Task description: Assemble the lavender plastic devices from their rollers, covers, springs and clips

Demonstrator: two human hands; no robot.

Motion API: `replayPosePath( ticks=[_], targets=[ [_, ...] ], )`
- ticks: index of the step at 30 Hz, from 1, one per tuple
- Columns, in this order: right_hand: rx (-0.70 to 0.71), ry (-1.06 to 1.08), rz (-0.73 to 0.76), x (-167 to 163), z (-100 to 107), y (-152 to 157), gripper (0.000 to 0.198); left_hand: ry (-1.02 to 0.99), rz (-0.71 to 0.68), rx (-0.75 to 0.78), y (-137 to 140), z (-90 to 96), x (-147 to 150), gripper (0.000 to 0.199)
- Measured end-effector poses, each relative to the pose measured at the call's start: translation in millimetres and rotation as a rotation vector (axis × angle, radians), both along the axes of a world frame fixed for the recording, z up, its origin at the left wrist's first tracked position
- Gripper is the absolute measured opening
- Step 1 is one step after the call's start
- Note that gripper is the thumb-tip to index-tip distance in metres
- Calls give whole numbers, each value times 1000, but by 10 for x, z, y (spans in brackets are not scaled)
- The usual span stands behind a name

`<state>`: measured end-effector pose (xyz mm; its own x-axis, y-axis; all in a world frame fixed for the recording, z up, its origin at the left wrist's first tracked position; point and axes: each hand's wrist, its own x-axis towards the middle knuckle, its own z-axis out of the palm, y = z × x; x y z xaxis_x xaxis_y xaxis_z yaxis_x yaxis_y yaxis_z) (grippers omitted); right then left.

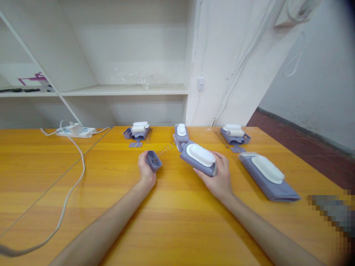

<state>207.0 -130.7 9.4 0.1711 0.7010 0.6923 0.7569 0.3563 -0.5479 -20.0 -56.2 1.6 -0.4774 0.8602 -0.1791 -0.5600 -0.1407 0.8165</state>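
Note:
My left hand (146, 170) is closed around a small hollow purple-grey plastic cap (154, 162), its open side turned toward the middle. A thin coil spring (166, 148) stretches out just beyond the cap; whether it is joined to the cap I cannot tell. My right hand (219, 175) grips one end of a purple-grey plastic housing (191, 159) that carries a white oval brush pad (201, 154) with small bumps, held tilted above the table. Behind it stands a similar housing with a white ribbed pad (181, 129). To the right lies a larger-looking purple housing with a smooth white pad (267, 169).
Two groups of purple parts with white rollers, one at the back left (138, 129) and one at the back right (235, 133), include springs and flat pieces. A power strip (76, 130) with a trailing cable (72, 188) is on the left. White shelving (124, 89) rises behind the wooden table (177, 221).

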Motion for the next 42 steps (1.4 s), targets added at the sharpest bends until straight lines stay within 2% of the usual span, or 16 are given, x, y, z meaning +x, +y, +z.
replayPosePath(
  ticks=[12,20,24,29,32,39,42],
  targets=[
    [22,-49,2,-20,-11,-8,60,36,-38,74,-4,22,5,32],
    [36,-47,-32,-14,-21,-3,60,24,-57,65,34,-10,-37,37],
    [17,-59,-47,-10,-36,10,61,-9,-104,55,74,-29,-77,38],
    [-27,-71,-86,2,-77,49,61,-52,-239,49,99,21,-138,33],
    [-20,-53,-101,14,-102,74,60,-83,-253,39,108,41,-158,29],
    [-31,-37,-69,33,-102,79,61,-11,-276,56,128,8,-161,35],
    [-32,-36,-8,32,-79,63,61,18,-262,67,131,6,-161,35]
  ],
)
